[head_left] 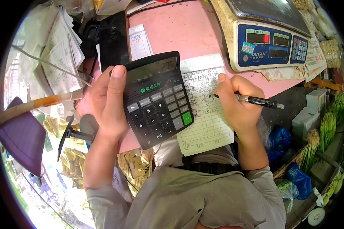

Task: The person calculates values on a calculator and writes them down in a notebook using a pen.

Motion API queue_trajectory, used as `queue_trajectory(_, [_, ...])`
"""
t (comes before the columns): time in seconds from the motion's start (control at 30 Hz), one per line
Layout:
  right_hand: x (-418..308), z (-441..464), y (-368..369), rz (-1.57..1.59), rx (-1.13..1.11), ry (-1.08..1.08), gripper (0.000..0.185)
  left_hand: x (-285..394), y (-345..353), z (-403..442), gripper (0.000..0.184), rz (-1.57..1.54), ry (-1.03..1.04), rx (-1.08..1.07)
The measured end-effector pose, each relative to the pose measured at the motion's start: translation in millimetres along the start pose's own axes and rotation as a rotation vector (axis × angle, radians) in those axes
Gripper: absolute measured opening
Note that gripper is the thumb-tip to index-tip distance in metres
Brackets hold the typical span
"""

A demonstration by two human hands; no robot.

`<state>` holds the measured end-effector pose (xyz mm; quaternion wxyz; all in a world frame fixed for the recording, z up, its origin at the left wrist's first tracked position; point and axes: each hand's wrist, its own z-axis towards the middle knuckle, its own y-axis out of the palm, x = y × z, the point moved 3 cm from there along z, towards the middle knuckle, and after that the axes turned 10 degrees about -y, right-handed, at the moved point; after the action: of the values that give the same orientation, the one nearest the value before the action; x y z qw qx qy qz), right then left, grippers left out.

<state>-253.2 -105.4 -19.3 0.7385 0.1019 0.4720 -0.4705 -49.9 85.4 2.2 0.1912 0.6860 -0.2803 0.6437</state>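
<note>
The left hand (107,103) grasps the calculator (156,103) by its left side. The thumb lies along the left margin of the front face; the other fingers pass behind the casing and are mostly hidden. The calculator is held tilted, with keypad and display facing the wearer. The display shows digits, too faint to read with certainty.

The right hand (240,105), located to the right of the calculator, grasps a pen (258,101) between thumb and curled fingers. The rear of the pen points away from the calculator and the writing end points toward it. Whether the tip touches paper cannot be determined.

The notepad (206,137) is positioned below the pen, with its left part covered by the calculator. Its ruled sheet carries handwritten columns of figures.

The pink table (179,32) extends beyond the calculator. A weighing scale (271,47) stands on it, beyond the calculator and to the right, with a red digit lit. A paper slip (140,44) lies just beyond the calculator. A stack of papers (63,57) is located left of the calculator.
</note>
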Motion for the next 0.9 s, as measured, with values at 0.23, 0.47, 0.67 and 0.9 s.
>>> queue_trajectory(0.23, [1.5, 0.2, -2.2, 0.059, 0.04, 0.072, 0.041, 4.4, 3.0, -1.6, 0.044, 0.001, 0.001, 0.007])
queue_trajectory(0.47, [0.4, 1.4, -0.6, 0.017, 0.02, 0.034, 0.039, 0.4, -0.3, -0.1, 0.045, 0.024, 0.017, 0.006])
queue_trajectory(0.67, [1.2, 1.1, 0.4, 0.001, 0.019, 0.002, 0.039, 2.0, 3.4, -1.5, 0.046, -0.01, -0.009, 0.026])
queue_trajectory(0.9, [1.0, 1.3, -0.7, 0.028, 0.008, -0.001, 0.04, 1.5, 3.4, -1.9, 0.043, -0.026, -0.022, 0.021])
